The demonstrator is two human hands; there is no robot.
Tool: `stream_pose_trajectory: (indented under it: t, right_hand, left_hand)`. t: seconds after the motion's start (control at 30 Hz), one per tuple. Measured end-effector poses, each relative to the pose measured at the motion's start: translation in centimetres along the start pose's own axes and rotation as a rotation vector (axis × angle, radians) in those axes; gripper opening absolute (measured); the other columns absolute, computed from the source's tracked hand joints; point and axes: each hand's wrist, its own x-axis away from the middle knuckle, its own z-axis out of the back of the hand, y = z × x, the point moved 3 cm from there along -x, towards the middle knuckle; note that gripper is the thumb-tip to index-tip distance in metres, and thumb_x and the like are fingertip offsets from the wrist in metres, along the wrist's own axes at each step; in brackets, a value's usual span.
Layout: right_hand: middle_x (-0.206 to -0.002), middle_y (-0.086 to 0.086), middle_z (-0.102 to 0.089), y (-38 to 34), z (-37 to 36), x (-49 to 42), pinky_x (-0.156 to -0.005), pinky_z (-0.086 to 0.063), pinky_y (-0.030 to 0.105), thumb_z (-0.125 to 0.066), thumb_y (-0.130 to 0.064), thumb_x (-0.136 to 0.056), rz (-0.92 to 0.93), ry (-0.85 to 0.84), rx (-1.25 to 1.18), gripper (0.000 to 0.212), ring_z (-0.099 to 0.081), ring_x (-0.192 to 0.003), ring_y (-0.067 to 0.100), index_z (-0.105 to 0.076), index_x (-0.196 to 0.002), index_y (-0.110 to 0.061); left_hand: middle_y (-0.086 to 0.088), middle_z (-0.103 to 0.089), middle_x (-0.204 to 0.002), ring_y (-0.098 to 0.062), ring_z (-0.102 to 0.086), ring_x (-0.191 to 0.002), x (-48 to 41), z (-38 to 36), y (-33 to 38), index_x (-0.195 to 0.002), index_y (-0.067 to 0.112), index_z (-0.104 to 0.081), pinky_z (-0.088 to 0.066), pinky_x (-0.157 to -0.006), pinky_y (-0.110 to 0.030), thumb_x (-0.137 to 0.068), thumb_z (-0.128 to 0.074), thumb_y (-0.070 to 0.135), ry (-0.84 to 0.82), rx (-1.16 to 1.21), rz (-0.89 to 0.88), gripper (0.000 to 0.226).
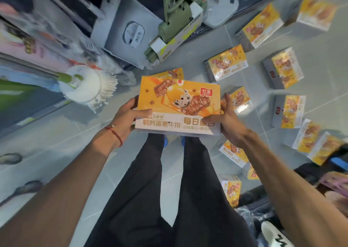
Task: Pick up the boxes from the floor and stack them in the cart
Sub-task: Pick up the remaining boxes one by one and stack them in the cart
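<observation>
I hold an orange and white snack box [175, 103] flat in front of me above my legs. My left hand [126, 118] grips its left edge, thumb on top. My right hand [226, 118] grips its right edge, thumb on the printed face. A second matching box [174, 73] peeks out just beyond the held one; whether it is stacked under it or lies on the floor is unclear. Several identical boxes [227, 65] lie scattered on the grey tiled floor [259, 88] to the right. No cart is visible.
A white appliance carton [128, 30] and a green folded item in a sleeve [175, 32] stand ahead by dark shelving. A white mop head [86, 86] leans at the left. Dark bags and a white shoe [276, 233] sit at the lower right.
</observation>
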Motion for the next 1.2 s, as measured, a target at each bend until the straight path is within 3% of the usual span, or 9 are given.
stream_pose_trajectory:
  t: [0.17,0.33,0.47,0.67,0.77,0.93,1.03,1.1,1.2]
  right_hand:
    - [-0.14,0.004,-0.062,-2.1,-2.0,6.2,-0.098,-0.055,0.064,-0.087,0.006,-0.066,0.149,-0.108,0.089,0.124,-0.068,-0.121,0.028,-0.021,-0.162,-0.038]
    - [-0.125,-0.004,-0.07,-3.5,-3.4,10.9,-0.088,-0.063,0.044,-0.078,0.02,-0.074,0.32,-0.287,0.283,0.111,-0.069,-0.117,0.017,-0.027,-0.153,-0.039]
    - [-0.126,0.002,-0.069,-5.3,-5.0,14.0,-0.08,-0.064,0.035,-0.072,0.028,-0.073,0.393,-0.411,0.346,0.104,-0.072,-0.111,0.012,-0.032,-0.146,-0.035]
    - [-0.105,-0.012,-0.077,-7.5,-8.6,18.2,-0.069,-0.056,0.014,-0.076,-0.003,-0.09,0.458,-0.442,0.346,0.068,-0.074,-0.094,0.002,-0.042,-0.142,-0.029]
    - [-0.119,-0.006,-0.076,-7.6,-11.2,19.8,-0.09,-0.059,0.028,-0.077,-0.029,-0.093,0.463,-0.467,0.392,0.069,-0.074,-0.105,0.006,-0.04,-0.152,-0.026]
    - [-0.13,-0.01,-0.072,-6.1,-15.6,22.0,-0.114,-0.045,0.055,-0.077,-0.064,-0.082,0.397,-0.495,0.425,0.088,-0.067,-0.123,0.017,-0.036,-0.156,-0.039]
    - [-0.135,-0.01,-0.069,-4.3,-18.8,23.5,-0.115,-0.044,0.052,-0.076,-0.063,-0.083,0.354,-0.558,0.458,0.085,-0.066,-0.125,0.016,-0.038,-0.155,-0.042]
    - [-0.132,-0.012,-0.07,-2.9,-21.3,24.9,-0.114,-0.046,0.048,-0.074,-0.058,-0.088,0.368,-0.602,0.52,0.067,-0.066,-0.123,0.012,-0.046,-0.148,-0.044]
    - [-0.129,-0.011,-0.072,-0.2,-25.6,26.7,-0.111,-0.049,0.047,-0.07,-0.054,-0.092,0.391,-0.637,0.602,0.065,-0.069,-0.119,0.011,-0.045,-0.151,-0.038]
  left_hand:
    - [-0.007,-0.075,-0.114,-0.034,-0.07,-0.106,7.5,1.7,0.5,-0.118,0.025,-0.065,-0.047,-0.104,-0.059,-0.054,-0.083,0.013,0.01,0.047,-0.05,0.068]
    - [-0.007,-0.068,-0.127,-0.03,-0.069,-0.11,13.4,2.8,-0.6,-0.144,0.024,-0.045,-0.057,-0.09,-0.049,-0.061,-0.078,0.0,0.053,0.142,-0.155,0.093]
    - [-0.004,-0.076,-0.104,-0.029,-0.072,-0.098,18.1,2.0,-2.1,-0.12,0.021,-0.057,-0.06,-0.073,-0.038,-0.056,-0.068,-0.01,0.131,0.252,-0.247,0.073]
    - [-0.014,-0.072,-0.108,-0.036,-0.07,-0.097,23.7,0.5,-5.2,-0.117,0.015,-0.059,-0.059,-0.081,-0.05,-0.054,-0.06,-0.008,0.356,0.533,-0.329,0.068]
    - [-0.013,-0.074,-0.098,-0.033,-0.073,-0.081,26.4,-0.1,-6.8,-0.112,0.014,-0.058,-0.062,-0.068,-0.044,-0.058,-0.064,-0.003,0.425,0.699,-0.349,0.057]
    - [-0.018,-0.073,-0.108,-0.036,-0.073,-0.085,30.7,0.8,-10.6,-0.124,0.012,-0.059,-0.061,-0.072,-0.048,-0.069,-0.075,0.014,0.527,0.879,-0.399,0.058]
    - [-0.017,-0.074,-0.111,-0.041,-0.072,-0.095,33.1,2.0,-13.7,-0.132,0.013,-0.058,-0.058,-0.086,-0.057,-0.078,-0.076,0.034,0.641,0.95,-0.411,0.061]
    - [-0.015,-0.075,-0.109,-0.038,-0.073,-0.091,34.7,2.9,-15.8,-0.13,0.014,-0.06,-0.06,-0.082,-0.052,-0.086,-0.071,0.041,0.709,1.003,-0.403,0.053]
    - [-0.013,-0.076,-0.106,-0.034,-0.075,-0.085,36.9,4.8,-19.7,-0.127,0.016,-0.064,-0.06,-0.074,-0.043,-0.082,-0.069,0.056,0.781,1.086,-0.378,0.061]
